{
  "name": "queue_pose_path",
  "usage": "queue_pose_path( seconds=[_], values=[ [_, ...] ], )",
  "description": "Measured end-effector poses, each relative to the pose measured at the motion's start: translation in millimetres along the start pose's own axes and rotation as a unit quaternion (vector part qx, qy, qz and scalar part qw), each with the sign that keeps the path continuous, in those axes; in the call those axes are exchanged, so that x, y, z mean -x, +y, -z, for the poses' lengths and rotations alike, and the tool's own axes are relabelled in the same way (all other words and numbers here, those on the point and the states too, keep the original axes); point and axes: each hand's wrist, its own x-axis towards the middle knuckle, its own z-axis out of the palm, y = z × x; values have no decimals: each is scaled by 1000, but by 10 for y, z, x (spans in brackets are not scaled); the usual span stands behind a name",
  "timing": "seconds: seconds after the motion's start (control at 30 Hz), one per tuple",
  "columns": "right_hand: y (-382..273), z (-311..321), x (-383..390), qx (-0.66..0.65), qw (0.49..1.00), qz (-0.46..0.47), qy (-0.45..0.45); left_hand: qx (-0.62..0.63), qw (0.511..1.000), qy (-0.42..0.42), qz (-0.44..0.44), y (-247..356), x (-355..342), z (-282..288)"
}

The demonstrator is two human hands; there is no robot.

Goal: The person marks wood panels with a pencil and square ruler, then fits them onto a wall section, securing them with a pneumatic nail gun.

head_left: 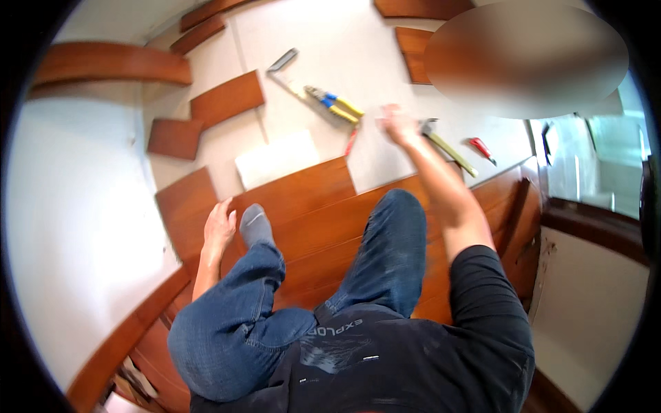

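Observation:
My left hand (219,224) rests with its fingers stretched out at the edge of the reddish-brown floor planks (296,189), beside my socked foot. It holds nothing that I can see. My right hand (398,125) reaches out over the pale floor; motion smears its fingers, so what they do cannot be told. Just right of it lies a hammer (451,150) with a yellowish handle. To its left are pliers (335,105) with blue and yellow handles. A red utility knife (483,151) lies farther right. Past the pliers is a thin tool with a grey end (283,60).
Loose wooden boards (228,100) lie at the left and far side, with more boards (413,55) at the far right. A white sheet (277,160) sits against the plank edge. A white wall (82,206) bounds the left; a glass pane (585,162) stands at right.

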Motion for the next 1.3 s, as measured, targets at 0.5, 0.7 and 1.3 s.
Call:
queue_pose_path(
  seconds=[0.5,0.7,1.3],
  values=[
    [-1621,-219,-1252,24,995,-3,-102,-81,994,-2,-68,254,-905,248],
    [-938,-61,-1260,103,987,-61,-109,-98,990,-25,-97,169,-1245,127],
    [-768,98,167,73,937,276,-201,-308,943,-53,-113,-203,-3195,1099]
  ],
)
